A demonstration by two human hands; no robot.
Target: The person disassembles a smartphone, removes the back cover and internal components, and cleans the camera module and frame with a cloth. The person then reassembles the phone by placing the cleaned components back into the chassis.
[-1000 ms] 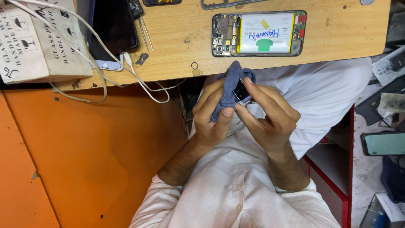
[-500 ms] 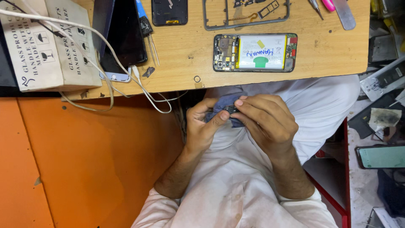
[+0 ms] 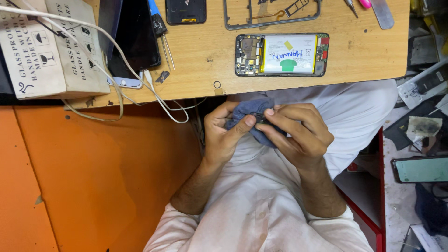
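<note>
Wooden workbench [image 3: 205,51] spans the upper frame, bearing an opened black smartphone [image 3: 282,54]. Below centre, left hand [image 3: 223,135] and right hand [image 3: 294,133] both pinch a crumpled blue cloth [image 3: 245,112] around a small dark part. Advisable: firm grip, light rubbing.

A light wooden table [image 3: 205,51] spans the top of the frame, its near edge running above the orange panel. At its upper left lie 2 cardboard boxes [image 3: 49,46] with a white cable [image 3: 116,60] trailing over them, beside a dark phone screen [image 3: 135,39] and a small black panel [image 3: 185,11] at the top centre. Right of centre lies an opened phone [image 3: 281,54] with its battery showing, below an empty phone frame [image 3: 272,13], and tools [image 3: 375,9] sit at the upper right.
</note>
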